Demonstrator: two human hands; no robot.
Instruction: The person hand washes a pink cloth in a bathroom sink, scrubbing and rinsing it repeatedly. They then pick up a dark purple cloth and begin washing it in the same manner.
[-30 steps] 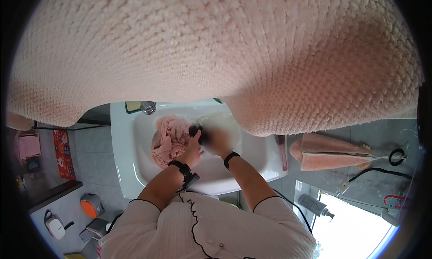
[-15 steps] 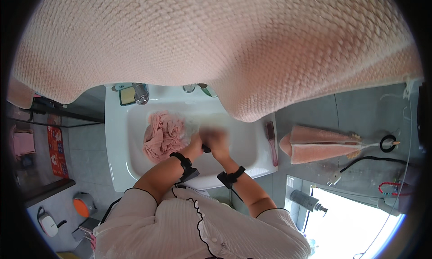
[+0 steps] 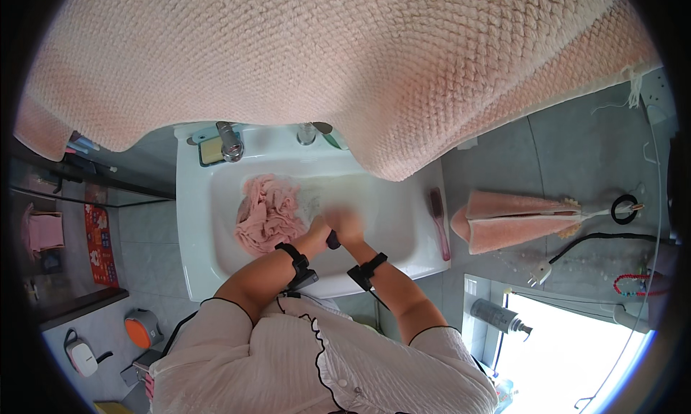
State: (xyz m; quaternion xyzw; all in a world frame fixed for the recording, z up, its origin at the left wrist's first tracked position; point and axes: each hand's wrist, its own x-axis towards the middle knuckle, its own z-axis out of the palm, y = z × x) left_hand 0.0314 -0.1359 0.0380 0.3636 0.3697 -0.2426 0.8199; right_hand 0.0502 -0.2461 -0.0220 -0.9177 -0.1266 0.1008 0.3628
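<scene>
Over the white sink, my left hand and my right hand are pressed together. Motion smears the fingers of both. A small dark thing pokes out between them on the near side; its kind cannot be made out. Left of the hands, a crumpled pink cloth lies in the basin, with whitish, cloudy water beside it. Each of my wrists wears a black strap with a small box.
A large pink towel hangs across the top. Behind the basin are a faucet and a soap dish. A pink-handled brush rests on the right rim. Farther right hang a folded pink towel and a plug cable.
My hands stay together over the basin, blurred in both frames. The whole view has shifted slightly, and the pink cloth lies much as before.
</scene>
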